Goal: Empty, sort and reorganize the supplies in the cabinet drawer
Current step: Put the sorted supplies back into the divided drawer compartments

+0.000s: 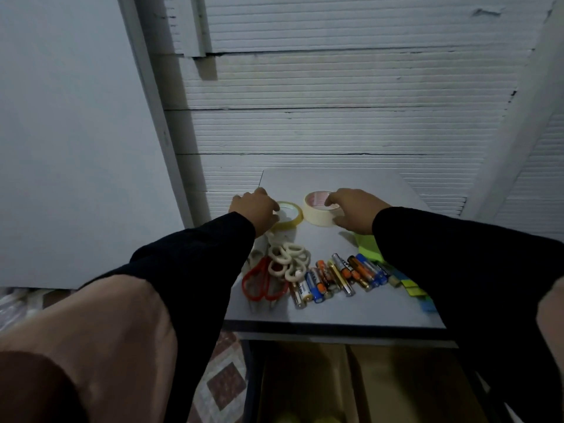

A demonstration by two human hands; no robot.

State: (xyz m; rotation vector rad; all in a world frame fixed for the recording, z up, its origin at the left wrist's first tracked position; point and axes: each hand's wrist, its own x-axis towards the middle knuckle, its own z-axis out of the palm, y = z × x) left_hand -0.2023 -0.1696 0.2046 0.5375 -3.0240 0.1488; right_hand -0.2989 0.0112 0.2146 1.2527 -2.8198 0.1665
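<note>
Seen from above: two hands at work on a grey cabinet top (381, 190), supplies laid out across it. Left hand (253, 207), in a dark sleeve, curled over the left rim of a yellow tape roll (290, 213) lying flat toward the far left. Right hand (354, 210) gripping a cream tape roll (317, 212), fingers on the far rim and inside the core, thumb against the near wall. Both rolls lying flat and just beside each other, whether touching cannot be told.

Nearer, left of centre, red-handled scissors (259, 283) with blades pointing toward the near edge, a tangle of cream plastic hooks (290, 261) lying over the handles. Right of those, a row of batteries (338, 277) side by side, mostly blue, orange and gold. Further right, a green notepad (367, 247) partly under the right sleeve, then small yellow, green and blue sticky tabs (412, 288) running toward the near right corner.

Below the near edge, an open drawer (305, 380) with a brown inside, yellowish rounded shapes at its bottom too dim to identify. Behind, a white ribbed wall (335, 117).
</note>
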